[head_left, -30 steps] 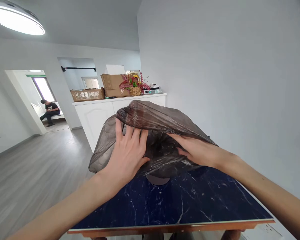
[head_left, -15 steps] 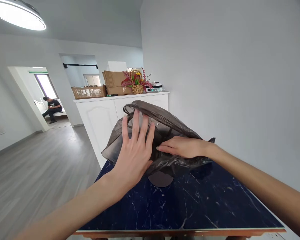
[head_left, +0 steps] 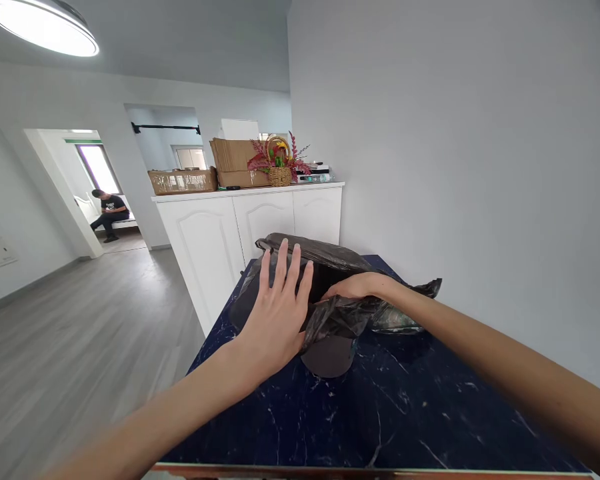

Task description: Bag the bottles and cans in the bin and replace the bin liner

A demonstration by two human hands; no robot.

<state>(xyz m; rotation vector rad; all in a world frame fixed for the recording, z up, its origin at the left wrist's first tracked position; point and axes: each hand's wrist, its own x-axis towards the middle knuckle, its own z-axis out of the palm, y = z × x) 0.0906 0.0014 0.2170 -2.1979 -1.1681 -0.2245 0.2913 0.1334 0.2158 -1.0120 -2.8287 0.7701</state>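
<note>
A black, thin plastic bag (head_left: 337, 320) lies crumpled on the dark blue marble-patterned table, its mouth facing me. My left hand (head_left: 283, 307) is at the left of the mouth, fingers spread and pointing up, nothing held, with fingertips near the bag's upper edge. My right hand (head_left: 357, 285) reaches into the mouth from the right; its fingers are mostly hidden in the dark inside. From under the bag's front edge sticks out a dark grey rounded piece (head_left: 329, 357), whose kind I cannot make out. Something clear and greenish (head_left: 395, 319) shows beneath the bag at the right.
The blue table (head_left: 380, 413) meets a white wall on the right. Behind it stands a white cabinet (head_left: 205, 230) bearing cardboard boxes (head_left: 183, 181), a flower basket (head_left: 280, 175) and a bottle (head_left: 316, 178). A person (head_left: 111, 212) sits in a far room at left.
The bag's raised upper edge has sunk lower and the bag lies flatter. My right hand has gone deeper into the mouth. My left hand stays spread, slightly lower in view.
</note>
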